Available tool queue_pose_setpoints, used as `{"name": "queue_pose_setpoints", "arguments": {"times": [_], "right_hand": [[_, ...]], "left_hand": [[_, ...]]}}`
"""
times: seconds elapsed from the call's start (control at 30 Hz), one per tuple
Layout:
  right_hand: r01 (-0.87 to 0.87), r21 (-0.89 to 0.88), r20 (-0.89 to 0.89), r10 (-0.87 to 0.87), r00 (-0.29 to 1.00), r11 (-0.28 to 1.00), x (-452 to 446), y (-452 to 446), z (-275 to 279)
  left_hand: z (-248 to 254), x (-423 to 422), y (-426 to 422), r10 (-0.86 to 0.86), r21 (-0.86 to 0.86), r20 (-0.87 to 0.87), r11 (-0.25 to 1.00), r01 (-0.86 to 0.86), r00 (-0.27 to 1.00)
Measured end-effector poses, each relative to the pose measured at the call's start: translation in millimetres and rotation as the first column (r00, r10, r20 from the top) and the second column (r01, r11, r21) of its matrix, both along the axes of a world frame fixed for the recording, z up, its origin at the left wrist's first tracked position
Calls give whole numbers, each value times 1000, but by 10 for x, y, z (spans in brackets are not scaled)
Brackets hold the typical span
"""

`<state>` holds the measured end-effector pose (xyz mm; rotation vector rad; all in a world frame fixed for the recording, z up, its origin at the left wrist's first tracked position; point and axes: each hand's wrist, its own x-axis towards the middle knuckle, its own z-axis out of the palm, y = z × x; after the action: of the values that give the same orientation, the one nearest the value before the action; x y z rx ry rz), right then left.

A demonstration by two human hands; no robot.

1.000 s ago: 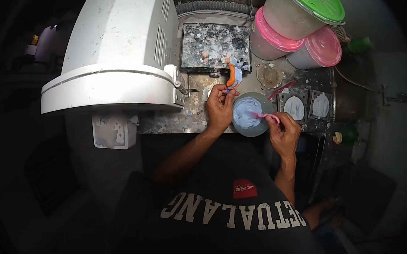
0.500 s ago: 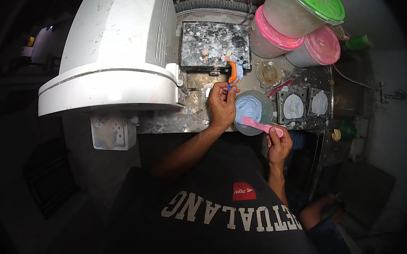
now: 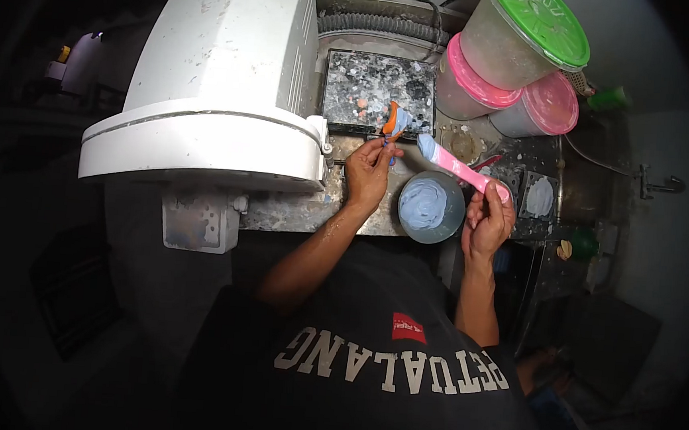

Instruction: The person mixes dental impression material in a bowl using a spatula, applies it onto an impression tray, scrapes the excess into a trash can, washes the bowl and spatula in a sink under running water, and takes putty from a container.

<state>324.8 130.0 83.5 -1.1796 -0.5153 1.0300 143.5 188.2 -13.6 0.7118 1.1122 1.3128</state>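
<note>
My left hand (image 3: 370, 173) is closed, its fingertips pinching what looks like an orange dental impression (image 3: 390, 121) by its blue handle. Pale blue paste sits on the impression's right side. My right hand (image 3: 489, 221) grips the end of a pink spatula (image 3: 464, 171), whose raised blade carries a lump of the same paste. The blade is just right of the impression and apart from it. Below, between my hands, a rubber mixing bowl (image 3: 453, 225) stands with thick pale blue paste (image 3: 423, 204) inside.
A splattered black box (image 3: 379, 82) lies behind my left hand. A large white machine (image 3: 205, 145) fills the left. Pink-lidded tubs (image 3: 459, 87) and a green-lidded tub (image 3: 504, 46) stand back right. A square mould with white filling (image 3: 539, 195) and a tap (image 3: 657, 182) are farther right.
My right hand has lifted the spatula out of the bowl, up and right, bringing its loaded blade near the impression. My left hand keeps its hold on the impression, which is turned slightly.
</note>
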Motion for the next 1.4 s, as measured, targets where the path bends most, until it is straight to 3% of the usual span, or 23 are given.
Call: {"name": "queue_pose_setpoints", "arguments": {"times": [0.13, 0.3, 0.4, 0.7, 0.8, 1.0, 1.1, 1.4], "right_hand": [[-87, 143, 286, 43, 957, 986, -231, 271, 88], [-116, 208, 504, -5, 863, 971, -432, 241, 23], [-182, 269, 782, -105, 614, 946, -472, 257, -25], [-365, 368, 928, -317, 194, 855, -580, 281, 25], [-394, 364, 930, -310, 195, 844, -581, 271, 14], [-386, 391, 906, -274, 323, 836, -574, 272, -72], [-395, 379, 917, -283, 282, 837, -593, 347, -55], [-347, 363, 905, -239, 352, 865, -538, 345, -127]], "left_hand": [[56, -14, 5, -16, -25, 46, 1000, 17, 999], [41, 2, 13, -3, 2, 59, 1000, 3, 998], [29, 31, 5, 14, 17, 52, 1000, -15, 999], [36, 82, 18, 37, 30, 61, 999, -39, 997], [54, 76, 19, 19, 8, 92, 1000, -20, 996], [60, 42, 20, -7, -31, 187, 999, 13, 982], [77, 17, -10, -13, -75, 204, 997, 29, 979], [0, 27, 0, -4, -50, 184, 999, 13, 983]]}}
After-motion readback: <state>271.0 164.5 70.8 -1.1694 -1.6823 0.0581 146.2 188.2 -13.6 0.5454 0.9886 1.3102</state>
